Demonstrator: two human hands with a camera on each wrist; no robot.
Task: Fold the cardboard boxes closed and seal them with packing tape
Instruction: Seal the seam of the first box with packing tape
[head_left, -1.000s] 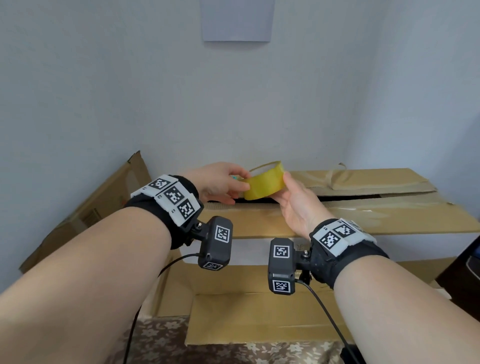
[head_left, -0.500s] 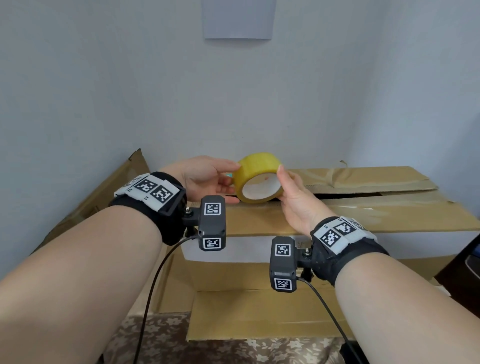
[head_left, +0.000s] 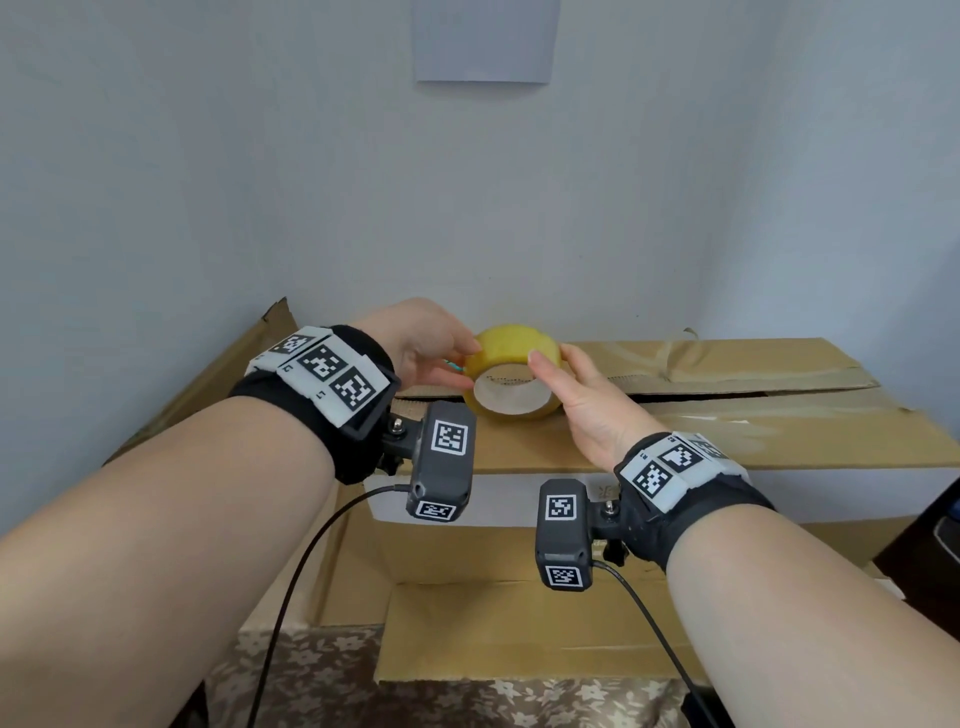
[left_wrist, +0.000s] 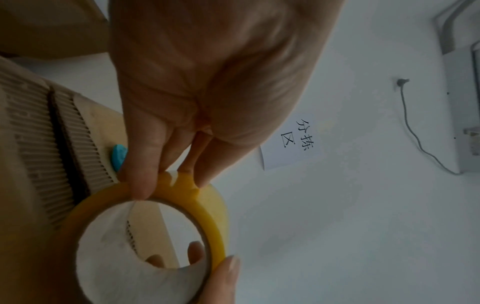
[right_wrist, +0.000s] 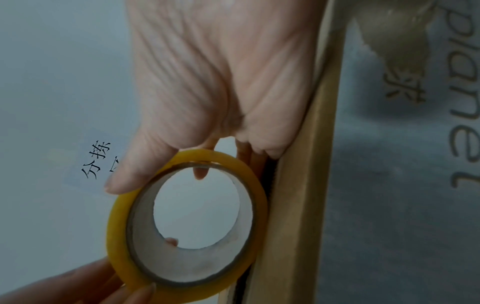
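A yellow roll of packing tape (head_left: 511, 371) with a white core is held on edge between both hands, just above the large cardboard box (head_left: 727, 431). My left hand (head_left: 426, 348) pinches its left rim (left_wrist: 182, 185) with fingertips and thumb. My right hand (head_left: 566, 384) holds the right side, thumb on the outer face (right_wrist: 122, 181) and fingers behind. The box's two top flaps (head_left: 701, 364) lie folded down with a dark gap along the seam. A small blue thing (left_wrist: 119, 156) lies on the flap by my left fingers.
A second open cardboard box (head_left: 493, 623) stands in front and below, its left flap (head_left: 208, 384) leaning on the wall. White walls close the corner behind; a paper sign (head_left: 483, 41) hangs above. A floral cloth (head_left: 311, 675) covers the floor.
The tape roll has turned from nearly flat to standing on edge with its hole facing me. My left wrist has rotated, and both hands have kept hold of the roll.
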